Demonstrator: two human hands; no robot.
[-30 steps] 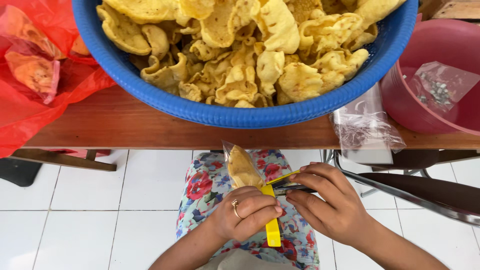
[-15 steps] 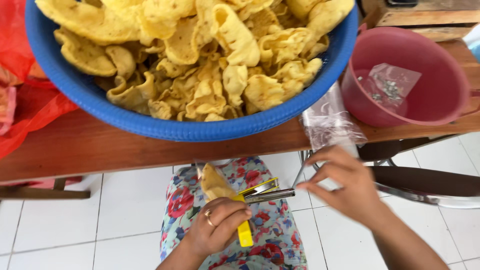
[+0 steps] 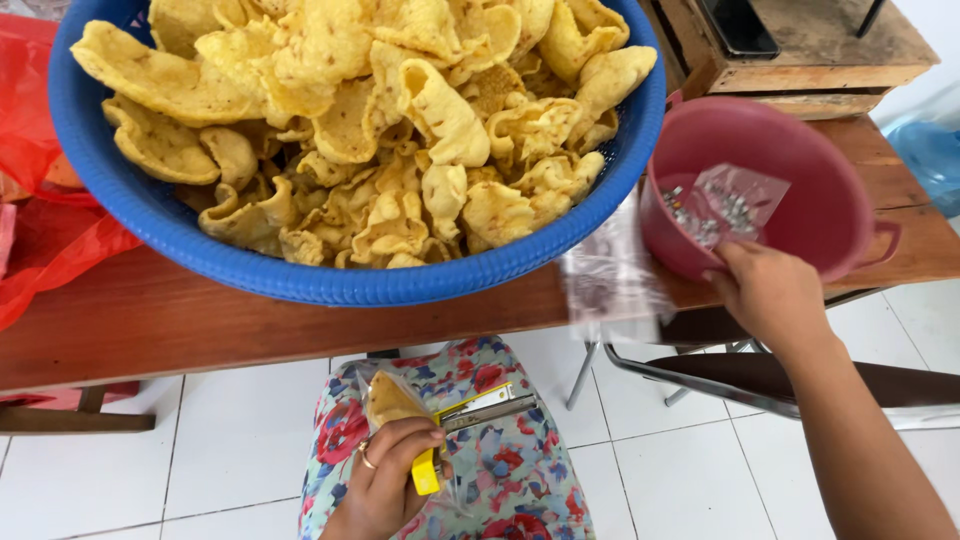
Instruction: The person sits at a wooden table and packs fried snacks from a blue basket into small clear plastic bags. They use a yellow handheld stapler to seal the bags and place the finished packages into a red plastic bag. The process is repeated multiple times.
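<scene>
Head view, places given relative to the blue basket (image 3: pixel 130 215).

- Blue basket: round, woven plastic, on the desk (image 3: pixel 180 325), piled with yellow crackers (image 3: pixel 400 120). Its near rim overhangs toward the person, which would keep the crackers within easy reach of the lap.
- Left hand (image 3: pixel 385 475): below the basket, over the lap. Fingers closed round a small clear bag (image 3: pixel 390 400) holding a cracker, together with a yellow stapler (image 3: pixel 470 420). Bag mouth and stapler are pinched in one grip, likely so the other hand stays free. A ring shows on one finger.
- Right hand (image 3: pixel 770 295): right of the basket, at the near rim of the pink bucket (image 3: pixel 800 215). Fingers curl over or just under the rim; whether they grip the rim or merely rest against it cannot be told.
- Pink bucket: just right of the basket, nearly touching it, near the desk edge, tilted toward the person. Inside lies a small clear packet (image 3: pixel 725 205) of what look like small metal bits, perhaps staples.
- Clear bags (image 3: pixel 610 275): a blurred sheaf between basket and bucket, hanging over the desk edge, handy for drawing one off.
- Red bag (image 3: pixel 40 200): left of the basket, crumpled on the desk.
- Wooden crate (image 3: pixel 800 50): beyond the bucket, upper right.
- Floor (image 3: pixel 200 450): white tile, below the desk.
- Lap: floral cloth (image 3: pixel 510 470).
</scene>
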